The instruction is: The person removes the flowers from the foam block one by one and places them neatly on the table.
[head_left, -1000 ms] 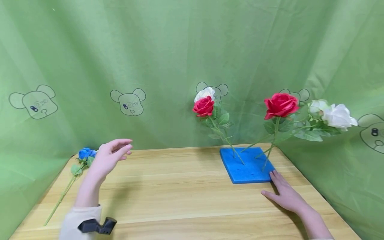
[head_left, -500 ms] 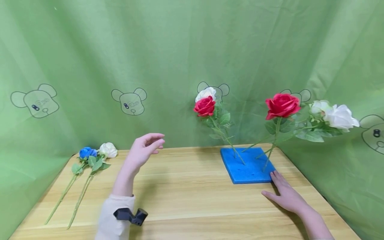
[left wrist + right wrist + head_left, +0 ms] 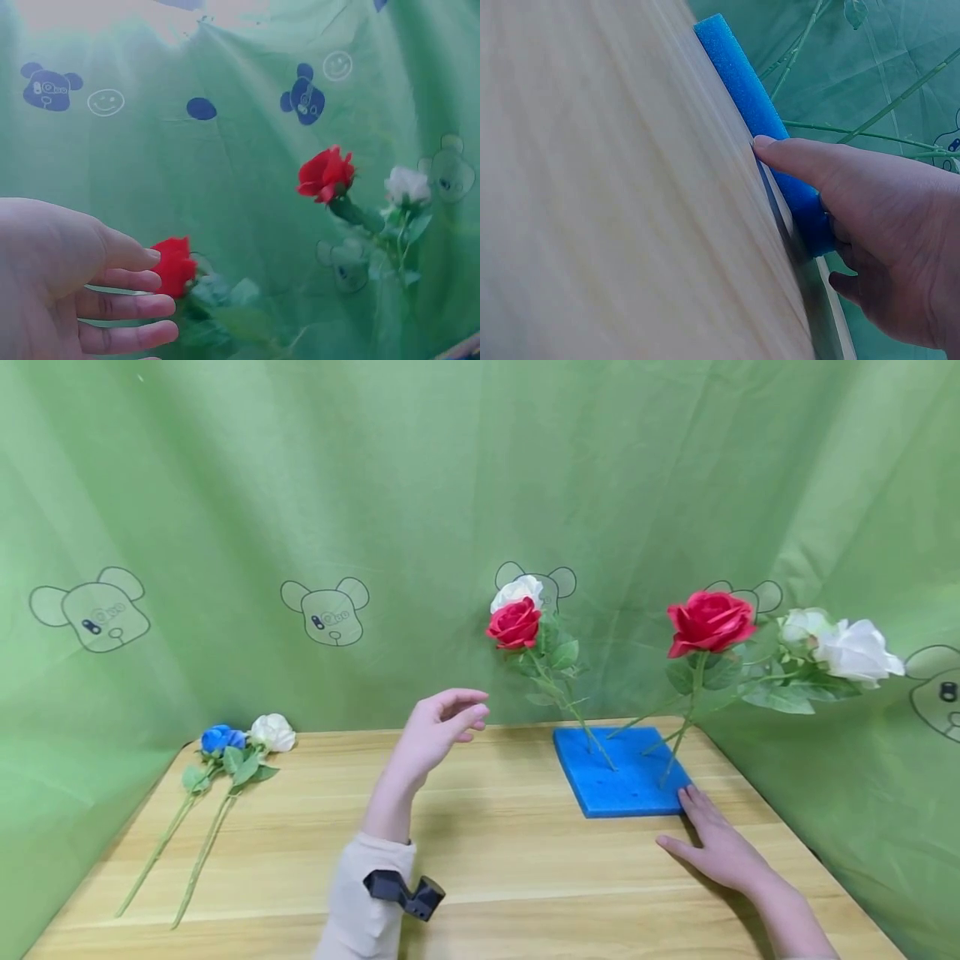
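My left hand [image 3: 437, 733] hovers over the middle of the table with relaxed, slightly bent fingers and nothing between them. In the left wrist view a red rose [image 3: 327, 176] shows beyond it. On the table at right, my right hand [image 3: 723, 852] lies with extended fingers, its fingertips at the near right corner of a blue foam board [image 3: 606, 797]. Stuck into the foam are a red rose [image 3: 514, 624] and a white rose [image 3: 517, 592] leaning left, another red rose [image 3: 708, 624], and white roses [image 3: 857, 652] leaning right.
A blue rose [image 3: 221, 739] and a white rose [image 3: 273, 732] lie side by side at the table's left, stems toward the front. Behind the wooden table [image 3: 510, 877] hangs a green curtain [image 3: 405, 510] with bear drawings. A black wrist camera [image 3: 405, 893] sits on the left sleeve.
My left hand has moved right, away from the two lying roses to the middle of the table, uncovering the white one. The right hand stays at the foam.
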Demonstrator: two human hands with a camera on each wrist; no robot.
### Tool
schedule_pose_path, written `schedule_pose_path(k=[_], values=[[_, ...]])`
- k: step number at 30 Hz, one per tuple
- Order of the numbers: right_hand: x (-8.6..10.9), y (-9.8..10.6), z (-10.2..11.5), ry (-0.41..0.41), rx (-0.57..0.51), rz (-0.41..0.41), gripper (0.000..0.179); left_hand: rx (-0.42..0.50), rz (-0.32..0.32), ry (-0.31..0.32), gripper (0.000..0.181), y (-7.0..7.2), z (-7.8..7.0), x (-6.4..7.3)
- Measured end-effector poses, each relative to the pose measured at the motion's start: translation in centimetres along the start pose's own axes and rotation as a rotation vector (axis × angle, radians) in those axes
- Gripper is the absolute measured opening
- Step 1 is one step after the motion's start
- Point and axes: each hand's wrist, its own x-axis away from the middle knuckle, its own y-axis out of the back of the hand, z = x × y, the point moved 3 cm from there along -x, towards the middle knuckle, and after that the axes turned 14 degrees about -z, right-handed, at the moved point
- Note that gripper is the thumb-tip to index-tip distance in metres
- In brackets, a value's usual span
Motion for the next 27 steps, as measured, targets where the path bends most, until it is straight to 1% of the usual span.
schedule_pose_path(k=[9,13,17,21,24,27], values=[[-0.1,-0.1,-0.1,0.001,0.008,-0.003,0.092,0.134,0.031,0.040,0.033,-3.7,0.4,0.0],[-0.1,-0.2,-0.1,0.001,0.013,0.000,0.092,0.224,0.027,0.069,0.033,-5.2,0.8,-0.1],[-0.1,-0.3,-0.1,0.010,0.019,-0.005,0.092,0.320,0.002,0.096,0.033,-6.4,1.3,-0.2],[0.0,-0.4,0.0,0.013,0.020,-0.010,0.092,0.395,-0.024,0.118,0.033,-7.9,1.9,-0.2],[0.0,-0.2,0.0,0.011,0.016,-0.014,0.092,0.467,-0.061,0.140,0.030,-9.1,2.7,-0.4],[0.0,-0.1,0.1,0.006,0.008,-0.010,0.092,0.536,-0.107,0.149,0.030,-10.4,3.7,-0.4]])
